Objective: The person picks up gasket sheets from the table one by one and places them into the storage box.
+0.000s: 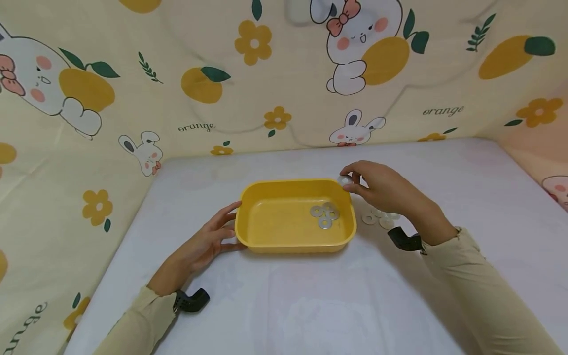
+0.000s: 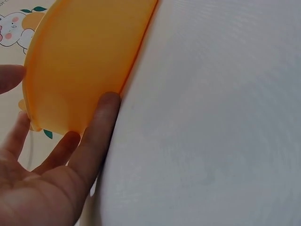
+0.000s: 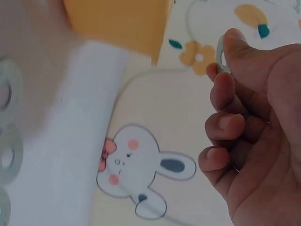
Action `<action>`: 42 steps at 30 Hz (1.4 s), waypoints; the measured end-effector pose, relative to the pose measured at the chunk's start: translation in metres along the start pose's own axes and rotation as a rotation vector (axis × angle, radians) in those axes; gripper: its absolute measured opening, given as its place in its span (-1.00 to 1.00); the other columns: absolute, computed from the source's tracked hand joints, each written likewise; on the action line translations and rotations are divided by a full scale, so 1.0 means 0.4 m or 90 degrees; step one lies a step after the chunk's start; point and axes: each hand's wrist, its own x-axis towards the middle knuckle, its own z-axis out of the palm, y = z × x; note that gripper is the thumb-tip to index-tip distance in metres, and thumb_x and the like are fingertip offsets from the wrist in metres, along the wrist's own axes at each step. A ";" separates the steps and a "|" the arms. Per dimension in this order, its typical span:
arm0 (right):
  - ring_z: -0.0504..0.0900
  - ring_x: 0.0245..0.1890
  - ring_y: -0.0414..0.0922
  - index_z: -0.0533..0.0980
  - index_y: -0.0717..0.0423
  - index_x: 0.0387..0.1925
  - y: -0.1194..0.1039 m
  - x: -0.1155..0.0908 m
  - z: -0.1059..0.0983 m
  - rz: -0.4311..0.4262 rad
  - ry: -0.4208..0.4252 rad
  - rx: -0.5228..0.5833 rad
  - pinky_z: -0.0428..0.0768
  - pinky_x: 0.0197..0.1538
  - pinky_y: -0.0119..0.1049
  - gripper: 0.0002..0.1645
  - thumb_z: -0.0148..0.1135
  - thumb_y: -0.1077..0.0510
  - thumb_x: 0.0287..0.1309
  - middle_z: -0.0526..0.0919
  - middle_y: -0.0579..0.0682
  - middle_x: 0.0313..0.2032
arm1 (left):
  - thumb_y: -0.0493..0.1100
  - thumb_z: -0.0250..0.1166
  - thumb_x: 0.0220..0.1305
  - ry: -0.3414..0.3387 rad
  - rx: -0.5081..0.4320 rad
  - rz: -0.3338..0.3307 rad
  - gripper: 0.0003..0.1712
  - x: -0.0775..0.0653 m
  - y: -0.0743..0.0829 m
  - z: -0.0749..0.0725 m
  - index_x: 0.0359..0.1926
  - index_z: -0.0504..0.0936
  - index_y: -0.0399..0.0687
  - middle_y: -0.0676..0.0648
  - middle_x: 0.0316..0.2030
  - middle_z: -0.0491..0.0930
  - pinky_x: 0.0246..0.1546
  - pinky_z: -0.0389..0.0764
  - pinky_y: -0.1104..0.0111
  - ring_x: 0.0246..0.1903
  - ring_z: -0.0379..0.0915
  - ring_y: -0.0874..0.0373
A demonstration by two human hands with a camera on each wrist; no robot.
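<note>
A yellow tray [image 1: 275,250] sits on the white tabletop, with several flat metal washers [image 1: 325,223] grouped toward the right side of its floor. My left hand [image 1: 206,246] rests at the tray's left end, its spread fingers touching the outer wall. In the left wrist view, extended fingers [image 2: 101,125] lie along the orange-looking wall. Above the tray's far right corner, my right hand [image 1: 379,187] pinches a single washer [image 3: 220,52] between thumb and index finger. The other fingers of that hand curl loosely below the pinch.
On the table right of the tray, partly under my right wrist, lie several more washers [image 1: 369,218]. A printed cloth [image 1: 301,88] with rabbits and oranges rises behind the table and along its sides. Each wrist carries a black mount [image 1: 194,301].
</note>
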 end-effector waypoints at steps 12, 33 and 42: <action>0.49 -0.17 -0.06 0.56 0.08 0.11 -0.044 0.025 0.043 -0.080 0.006 -0.010 0.36 0.01 -0.13 -0.61 0.20 0.00 0.35 0.61 -0.07 -0.27 | -0.34 0.09 0.39 -0.001 0.000 0.019 -0.20 -0.003 0.000 -0.003 0.56 0.02 0.12 -0.21 0.50 -0.02 0.13 0.65 0.22 0.16 0.47 0.07; 0.46 -0.18 0.02 0.58 0.11 0.06 -0.095 0.064 0.109 -0.146 0.024 0.031 0.38 -0.08 -0.21 -0.60 0.30 0.03 0.25 0.55 -0.06 -0.29 | -0.32 0.10 0.37 0.031 0.007 -0.012 -0.19 -0.002 0.003 -0.003 0.55 0.05 0.21 -0.17 0.50 0.02 0.18 0.62 0.21 0.22 0.39 0.04; 0.42 -0.13 -0.01 0.59 0.07 0.10 -0.088 0.080 0.135 -0.144 0.008 0.037 0.34 -0.04 -0.19 -0.63 0.22 0.04 0.32 0.57 -0.04 -0.22 | -0.30 0.11 0.38 0.033 0.014 -0.020 -0.19 0.002 0.002 -0.003 0.54 0.05 0.23 -0.16 0.51 0.02 0.22 0.59 0.18 0.24 0.37 0.03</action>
